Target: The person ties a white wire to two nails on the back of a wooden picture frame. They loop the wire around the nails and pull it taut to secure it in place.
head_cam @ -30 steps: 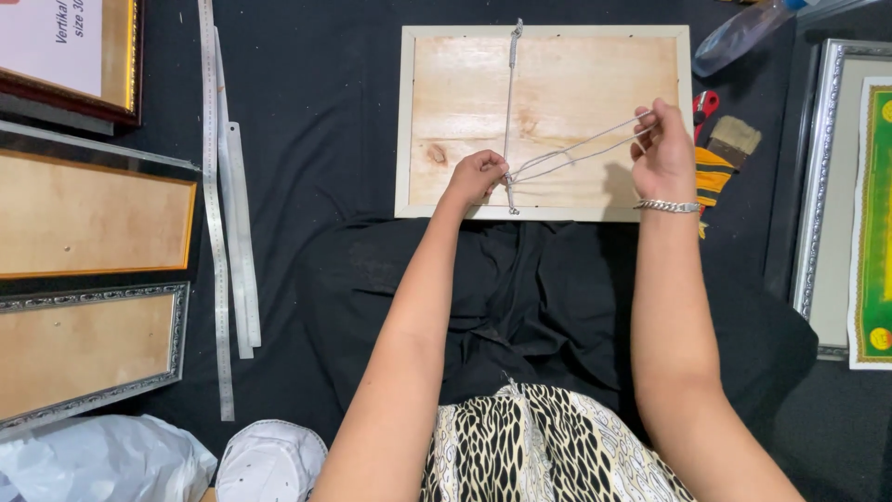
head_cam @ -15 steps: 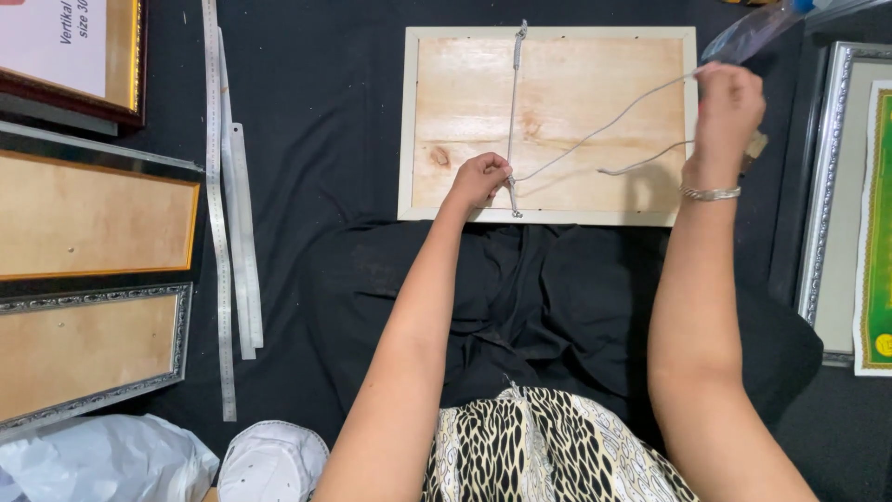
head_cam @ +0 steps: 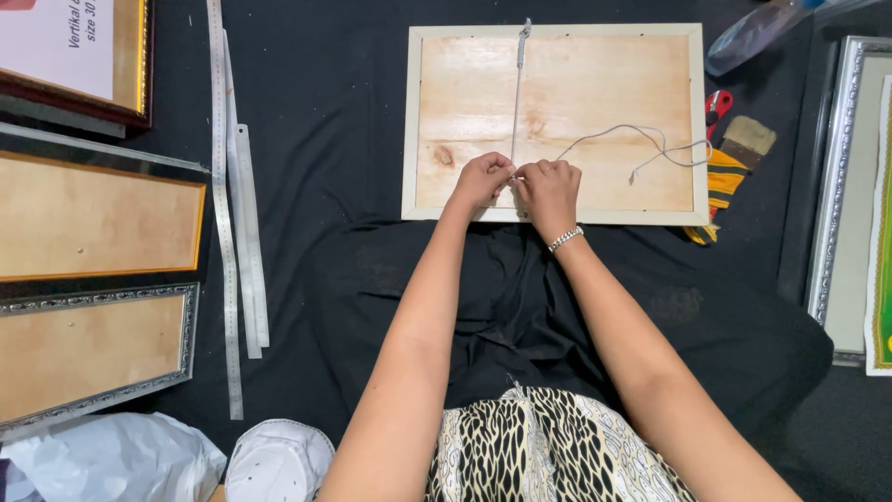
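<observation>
Thin white cord (head_cam: 613, 141) pinched in the grip of left hand (head_cam: 481, 178) and right hand (head_cam: 550, 189), hands touching, over pale wooden frame backing board (head_cam: 595, 84), loose cord end trailed rightward.

frame: a picture frame (head_cam: 556, 121) lying face down on the black cloth, pale wooden backing up, cream border, long sides crosswise.
cord: thin white cord (head_cam: 518, 93) stretched straight down the frame's back from its top edge to near its bottom edge; the loose end (head_cam: 641, 149) curls over the frame's right half.
knot spot: just above the frame's bottom edge, pinched between both hands' fingertips.
</observation>
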